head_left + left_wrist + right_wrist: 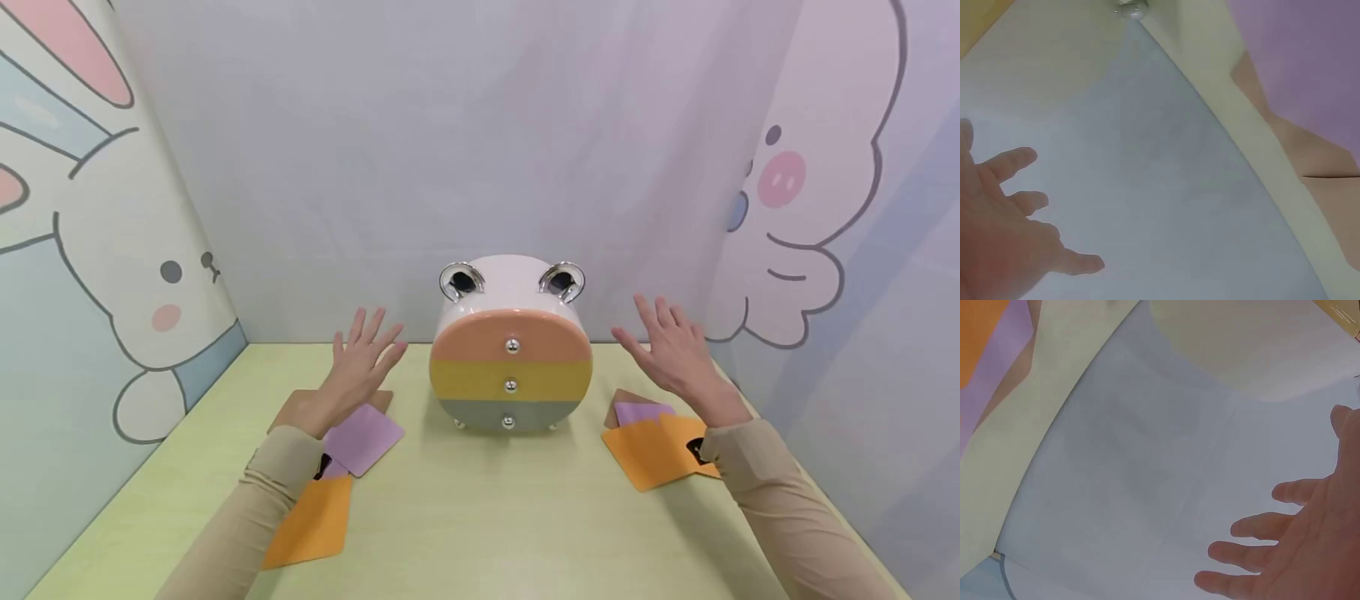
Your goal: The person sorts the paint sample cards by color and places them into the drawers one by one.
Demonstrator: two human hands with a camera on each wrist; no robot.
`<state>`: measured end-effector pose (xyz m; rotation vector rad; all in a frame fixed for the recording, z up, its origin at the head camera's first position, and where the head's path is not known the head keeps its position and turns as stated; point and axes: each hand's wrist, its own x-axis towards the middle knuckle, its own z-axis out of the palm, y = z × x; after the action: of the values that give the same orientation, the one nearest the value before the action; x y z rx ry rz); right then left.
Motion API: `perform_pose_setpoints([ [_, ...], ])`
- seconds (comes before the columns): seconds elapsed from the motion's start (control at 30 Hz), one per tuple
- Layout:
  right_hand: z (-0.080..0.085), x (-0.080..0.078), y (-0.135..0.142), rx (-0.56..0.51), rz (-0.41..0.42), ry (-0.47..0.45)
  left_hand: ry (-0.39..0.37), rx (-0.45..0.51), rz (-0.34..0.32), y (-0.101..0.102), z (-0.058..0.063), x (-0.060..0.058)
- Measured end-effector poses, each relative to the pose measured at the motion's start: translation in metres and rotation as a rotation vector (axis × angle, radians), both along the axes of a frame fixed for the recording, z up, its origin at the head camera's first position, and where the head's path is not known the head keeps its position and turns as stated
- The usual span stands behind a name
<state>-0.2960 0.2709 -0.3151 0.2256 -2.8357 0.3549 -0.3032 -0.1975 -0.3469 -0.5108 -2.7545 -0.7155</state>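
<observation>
A frog-shaped chest of drawers [511,367] stands in the middle of the table, its orange, yellow and grey fronts each with a round silver knob. My left hand [358,367] is held up to its left, fingers spread, holding nothing. On the other side my right hand [675,354] is raised likewise, fingers straight and apart. Below the left hand lie purple [365,439], brown and orange [315,521] paper sheets. Close to the right forearm are orange sheets [645,450] with a purple sheet [637,412] and a brown one partly underneath. Both wrist views show the hands with bare palms.
A pale yellow-green table [480,525] bears everything. A plain light wall [480,150] rises behind it, with side walls showing a rabbit drawing [142,283] on the left and a white cartoon animal [810,217] on the right.
</observation>
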Motion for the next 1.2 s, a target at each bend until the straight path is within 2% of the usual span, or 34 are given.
perform_pose_setpoints([
  [0.17,0.005,0.002,-0.001,-0.006,0.037,0.004,0.104,0.056,-0.072,0.015,0.025,0.006],
  [0.27,0.009,0.005,-0.004,-0.014,0.058,0.031,0.101,0.137,-0.111,0.027,0.04,0.011],
  [0.4,0.013,0.009,-0.01,-0.027,0.078,0.13,0.045,0.197,-0.119,0.042,0.054,0.013],
  [0.57,0.014,0.013,-0.019,-0.083,0.143,0.347,-0.08,0.256,-0.105,0.054,0.063,0.008],
  [0.7,0.013,0.017,-0.034,-0.161,0.25,0.563,-0.187,0.36,-0.115,0.061,0.065,0.006],
  [0.8,0.012,0.021,-0.051,-0.318,0.378,0.634,-0.222,0.414,-0.122,0.063,0.066,0.006],
  [0.9,0.01,0.029,-0.071,-0.569,0.512,0.555,-0.236,0.446,-0.125,0.065,0.068,0.007],
  [0.93,0.01,0.032,-0.079,-0.661,0.545,0.494,-0.236,0.451,-0.126,0.065,0.068,0.007],
  [1.0,0.015,0.043,-0.094,-0.831,0.563,0.313,-0.232,0.46,-0.134,0.066,0.068,0.006],
  [1.1,0.013,0.049,-0.115,-1.026,0.493,-0.016,-0.232,0.469,-0.141,0.066,0.068,0.006],
  [1.2,0.008,0.049,-0.131,-1.141,0.391,-0.31,-0.236,0.473,-0.138,0.067,0.068,0.005],
])
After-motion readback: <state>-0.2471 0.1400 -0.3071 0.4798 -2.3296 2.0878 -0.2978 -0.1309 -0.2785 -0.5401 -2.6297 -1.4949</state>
